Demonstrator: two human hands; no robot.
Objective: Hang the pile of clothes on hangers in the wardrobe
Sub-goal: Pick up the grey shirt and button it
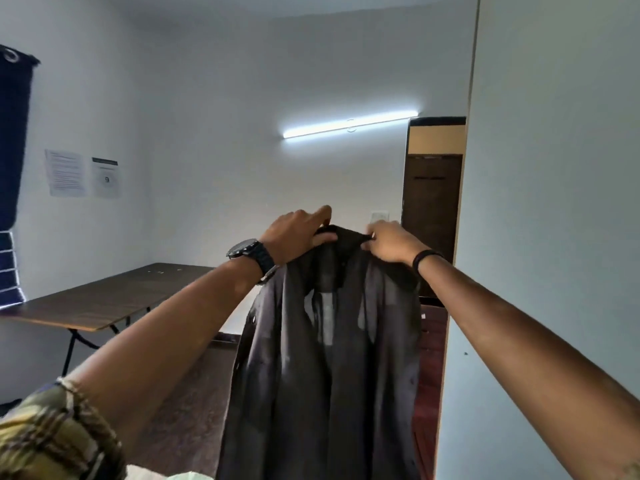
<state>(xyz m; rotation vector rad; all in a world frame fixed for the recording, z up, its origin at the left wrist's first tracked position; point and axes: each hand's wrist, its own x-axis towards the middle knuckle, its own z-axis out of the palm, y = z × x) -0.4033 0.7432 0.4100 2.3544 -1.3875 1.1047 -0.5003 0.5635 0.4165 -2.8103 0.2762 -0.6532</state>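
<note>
both arms reach up; the left hand [298,233] and right hand [389,242] each pinch the collar of a dark shirt [325,358], which hangs free in the air beside the white wardrobe door [554,202]; a table [104,299] stands well apart, left.

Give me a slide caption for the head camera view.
Both hands, left hand and right hand, hold a dark shirt up by its collar.

Plain rented-type bedroom w/ wardrobe door [540,237], folding table [104,299], tube light [349,124] (notices [83,173] taped to wall).
</note>
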